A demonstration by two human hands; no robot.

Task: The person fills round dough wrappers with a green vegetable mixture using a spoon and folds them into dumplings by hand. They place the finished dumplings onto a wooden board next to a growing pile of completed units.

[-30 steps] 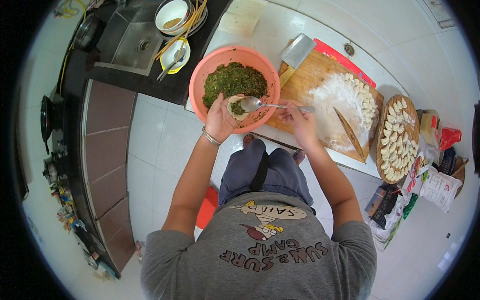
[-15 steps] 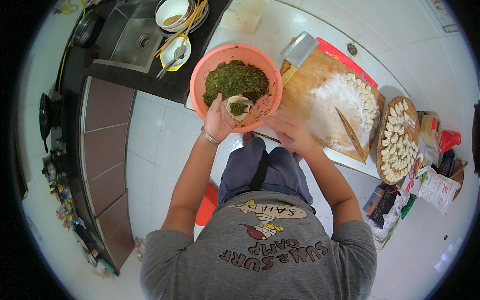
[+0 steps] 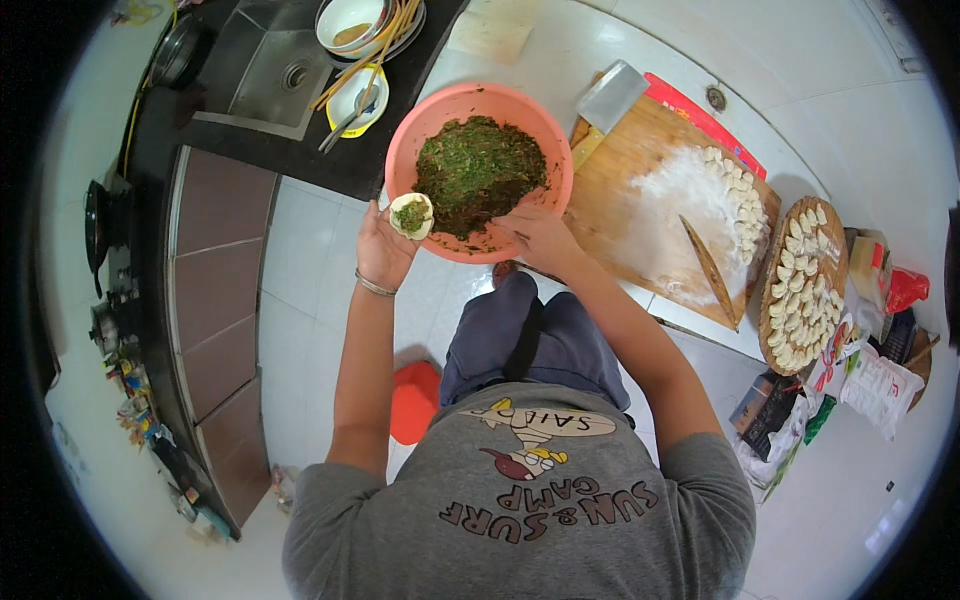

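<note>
My left hand [image 3: 385, 250] holds a round dumpling wrapper [image 3: 426, 226] at the left rim of the pink basin [image 3: 400, 160]. Green filling [image 3: 409, 214] sits in a small heap on the wrapper. Inside the basin lies a large mound of chopped green filling [image 3: 480, 165]. My right hand [image 3: 540, 238] reaches over the basin's lower right rim, its fingers closed and their tips at the filling's edge. What those fingers grip is too small to make out.
Right of the basin lies a floured wooden board [image 3: 625, 150] with a cleaver [image 3: 612, 97], a tapered rolling pin [image 3: 708, 270] and several dough pieces [image 3: 742, 205]. A tray [image 3: 836, 235] of dumplings stands beyond. Bowls with chopsticks [image 3: 372, 50] sit by the sink [image 3: 265, 70].
My left hand has moved left with the filled wrapper, from over the basin to its left rim. My right hand has gone up and left into the basin's lower right side.
</note>
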